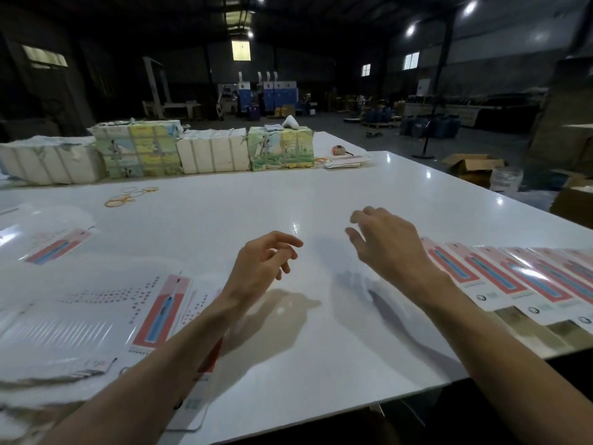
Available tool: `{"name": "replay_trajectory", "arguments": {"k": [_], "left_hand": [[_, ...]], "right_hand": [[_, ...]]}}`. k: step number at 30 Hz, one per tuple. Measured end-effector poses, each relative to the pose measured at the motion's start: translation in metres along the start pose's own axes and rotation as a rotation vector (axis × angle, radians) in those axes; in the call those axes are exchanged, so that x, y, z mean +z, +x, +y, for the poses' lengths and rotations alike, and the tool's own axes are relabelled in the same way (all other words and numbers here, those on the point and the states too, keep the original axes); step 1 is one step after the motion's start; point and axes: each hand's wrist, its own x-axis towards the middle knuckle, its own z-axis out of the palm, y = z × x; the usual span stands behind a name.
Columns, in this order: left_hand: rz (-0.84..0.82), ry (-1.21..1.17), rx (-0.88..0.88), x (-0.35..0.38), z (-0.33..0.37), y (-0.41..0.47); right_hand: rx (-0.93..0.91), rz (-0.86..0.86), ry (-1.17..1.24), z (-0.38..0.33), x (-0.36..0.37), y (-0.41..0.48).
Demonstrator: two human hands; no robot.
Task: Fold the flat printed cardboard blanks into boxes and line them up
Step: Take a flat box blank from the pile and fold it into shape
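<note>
Hovering loose-fingered and empty, the left grip lies nearest the flat blanks at its left; right grip equally empty.

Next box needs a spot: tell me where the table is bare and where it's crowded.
Bare: the wide middle of the table, from the rubber bands and wrapped bundles down to the left hand and right hand, plus the strip from there to the near edge. Crowded: flat blanks on the left, lined-up boxes along the right edge.
</note>
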Motion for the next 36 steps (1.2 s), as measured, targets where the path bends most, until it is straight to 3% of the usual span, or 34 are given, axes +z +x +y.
{"name": "replay_trajectory", "arguments": {"k": [4,6,14,17,20,26,30,36], "left_hand": [[0.138,0.173,0.017,-0.014,0.006,0.011],[0.118,0.306,-0.054,-0.031,0.009,0.017],[-0.280,1.009,-0.520,-0.106,0.051,0.007],[-0.431,1.173,-0.719,-0.105,0.056,-0.021],[-0.486,1.249,-0.769,-0.099,0.047,-0.037],[-0.446,1.177,-0.778,-0.107,0.031,-0.039],[-0.561,0.950,-0.796,-0.118,0.028,-0.033],[-0.385,0.627,-0.734,-0.144,0.031,-0.025]], "right_hand": [[-0.118,-0.015,0.049,-0.053,0.026,0.026],[-0.129,-0.070,0.073,-0.065,0.046,0.023],[-0.046,-0.167,0.395,-0.053,0.074,0.019],[-0.019,-0.157,0.465,-0.052,0.073,0.021],[-0.030,-0.143,0.483,-0.054,0.075,0.023],[-0.046,-0.122,0.512,-0.055,0.079,0.022],[-0.032,-0.119,0.535,-0.055,0.079,0.022],[-0.034,-0.148,0.575,-0.057,0.074,0.019]]}}
